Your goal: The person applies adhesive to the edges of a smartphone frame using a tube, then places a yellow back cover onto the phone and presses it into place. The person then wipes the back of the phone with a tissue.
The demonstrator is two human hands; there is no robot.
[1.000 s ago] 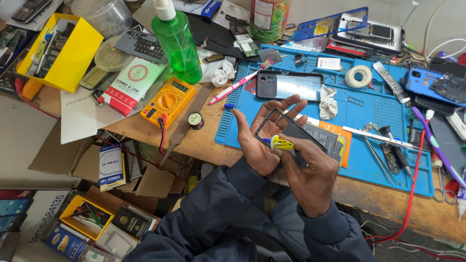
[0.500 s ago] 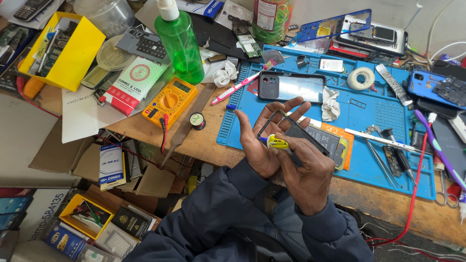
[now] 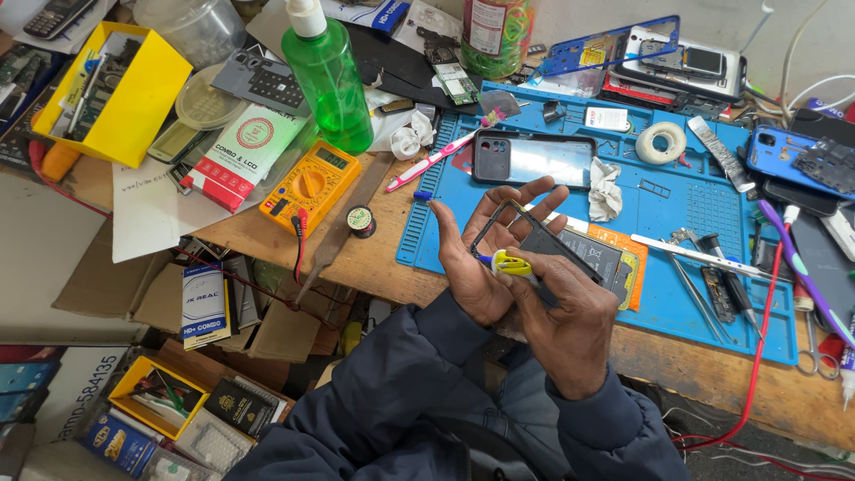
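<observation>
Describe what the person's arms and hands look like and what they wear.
Both arms are covered by dark navy jacket sleeves, padded-looking and creased, ending in plain cuffs at the wrists. The left hand and right hand are bare: no gloves, and no rings or watch that I can see.

black phone frame (image 3: 521, 239), tilted, in hand

A worn wooden counter (image 3: 374, 258) ran across the view, its edge chipped, with a blue work mat (image 3: 677, 294) laid over its right part. A pale wall (image 3: 597, 18) stood behind it. Below the counter's edge, cardboard boxes (image 3: 276, 330) were stacked on shelves. Light was even and soft, with faint shadows.
</observation>
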